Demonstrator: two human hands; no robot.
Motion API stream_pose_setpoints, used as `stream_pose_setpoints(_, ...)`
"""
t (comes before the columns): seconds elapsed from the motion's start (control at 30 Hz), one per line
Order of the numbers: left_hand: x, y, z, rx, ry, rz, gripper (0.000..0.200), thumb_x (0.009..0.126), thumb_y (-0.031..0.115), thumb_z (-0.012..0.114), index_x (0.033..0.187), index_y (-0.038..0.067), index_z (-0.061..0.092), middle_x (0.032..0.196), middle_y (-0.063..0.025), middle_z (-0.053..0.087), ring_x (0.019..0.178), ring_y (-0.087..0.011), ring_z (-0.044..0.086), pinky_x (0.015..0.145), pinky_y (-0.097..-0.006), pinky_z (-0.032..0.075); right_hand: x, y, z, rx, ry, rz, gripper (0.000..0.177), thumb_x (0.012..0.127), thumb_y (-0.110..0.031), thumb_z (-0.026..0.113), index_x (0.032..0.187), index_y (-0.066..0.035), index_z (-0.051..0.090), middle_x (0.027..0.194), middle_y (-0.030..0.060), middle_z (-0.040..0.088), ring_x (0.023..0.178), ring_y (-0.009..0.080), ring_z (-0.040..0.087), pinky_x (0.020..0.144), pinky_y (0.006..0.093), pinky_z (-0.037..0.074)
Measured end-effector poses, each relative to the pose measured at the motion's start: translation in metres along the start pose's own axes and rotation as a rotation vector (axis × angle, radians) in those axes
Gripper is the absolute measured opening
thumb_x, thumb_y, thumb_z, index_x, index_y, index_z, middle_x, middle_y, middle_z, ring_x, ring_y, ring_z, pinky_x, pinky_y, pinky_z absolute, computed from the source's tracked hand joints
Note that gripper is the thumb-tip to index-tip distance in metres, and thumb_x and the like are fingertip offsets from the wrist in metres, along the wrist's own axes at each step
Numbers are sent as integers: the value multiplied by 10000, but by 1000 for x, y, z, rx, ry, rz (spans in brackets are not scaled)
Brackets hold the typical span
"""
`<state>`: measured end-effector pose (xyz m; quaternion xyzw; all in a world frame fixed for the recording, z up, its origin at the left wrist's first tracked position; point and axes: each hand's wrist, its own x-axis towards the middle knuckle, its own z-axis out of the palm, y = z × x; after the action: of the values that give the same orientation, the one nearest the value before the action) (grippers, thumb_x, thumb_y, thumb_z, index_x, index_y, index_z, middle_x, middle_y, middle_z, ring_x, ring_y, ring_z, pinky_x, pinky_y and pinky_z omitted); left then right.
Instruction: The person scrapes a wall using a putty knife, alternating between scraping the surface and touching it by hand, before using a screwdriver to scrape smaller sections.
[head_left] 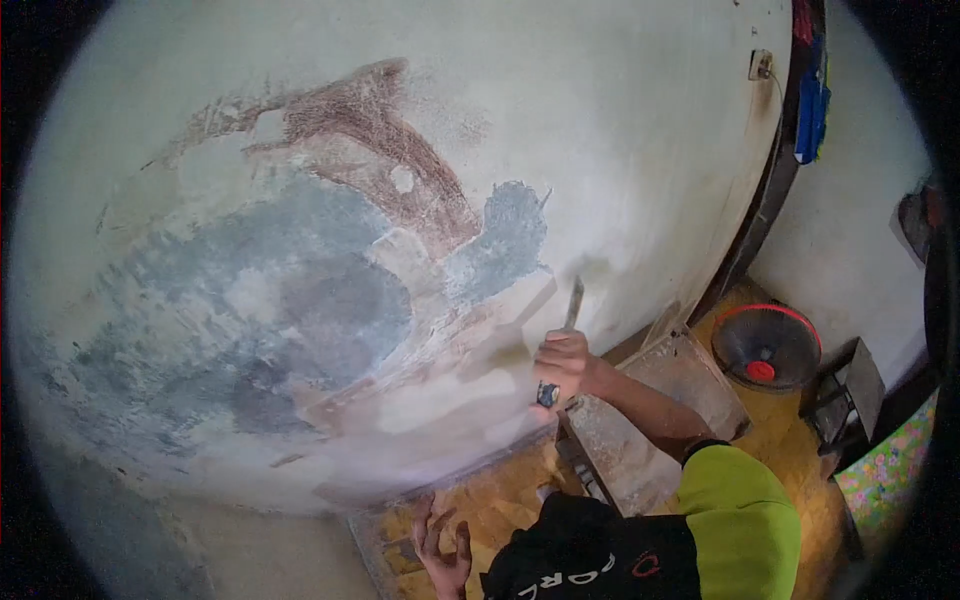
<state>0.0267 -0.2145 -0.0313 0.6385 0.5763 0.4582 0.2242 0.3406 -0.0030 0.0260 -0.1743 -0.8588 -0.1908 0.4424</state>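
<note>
In my right hand the fingers are wrapped round the handle of a putty knife. Its blade points up, seen nearly edge-on, and the dark handle end sticks out below my fist. Close by, a shadow of the hand and tool falls on the pale wall. Left of the blade, the wall has a large patch of grey filler with a reddish-brown scraped band above it. Low in the view, my left hand is raised with fingers loosely bent and apart, holding nothing.
A worn, dusty board or box top lies under my right forearm. Beyond it are a round fan with a red rim and a dark stand. A socket with a cord sits high on the wall, beside a dark post.
</note>
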Motion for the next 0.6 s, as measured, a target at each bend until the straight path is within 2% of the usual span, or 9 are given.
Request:
stream_pose_setpoints(0.03,3,-2,7,41,-21,-5,255,811,35,695,1065,28,671,1396,-212,529,1307,-386,486,1067,-504,385,2,5,3,12,-17,-51,488,738,-506,665,545,-121,436,551,14,444,472,154,465,465,298,386)
stream_pose_setpoints(0.1,9,-2,22,32,-4,-25,245,800,35,697,1045,31,697,1376,-178,548,1327,-376,464,1062,-495,384,4,12,24,96,22,-191,559,787,-579,595,532,-120,403,527,5,424,456,149,445,449,305,378)
stream_pose_setpoints(0.2,17,2,40,21,24,-72,248,794,33,698,1041,43,713,1373,-161,555,1341,-369,452,1053,-487,388,6,32,32,160,-65,-304,583,795,-605,587,529,-126,389,512,-9,405,434,151,419,439,314,370)
stream_pose_setpoints(0.23,19,4,44,18,35,-87,252,793,32,698,1044,48,714,1376,-160,554,1343,-367,452,1050,-485,390,4,49,33,131,-96,-399,585,806,-609,574,534,-125,388,510,-10,395,436,162,411,468,312,381)
stream_pose_setpoints(0.33,26,14,54,24,66,-82,262,789,16,698,1047,57,717,1374,-161,556,1346,-369,451,1052,-485,390,-6,45,34,147,-98,-351,588,821,-609,566,541,-118,403,521,-4,408,442,167,420,468,312,363)
stream_pose_setpoints(0.53,31,14,69,48,104,-112,267,783,8,705,1044,61,720,1366,-163,563,1341,-371,459,1037,-490,402,-11,50,41,233,-79,-439,588,847,-608,545,542,-128,396,521,-12,399,441,157,413,477,308,369)
stream_pose_setpoints(0.6,34,16,68,101,99,-96,268,780,7,710,1042,60,720,1360,-165,568,1339,-371,461,1032,-487,407,-8,43,36,213,-71,-439,590,848,-607,535,521,-140,383,499,-13,393,419,146,413,427,283,351)
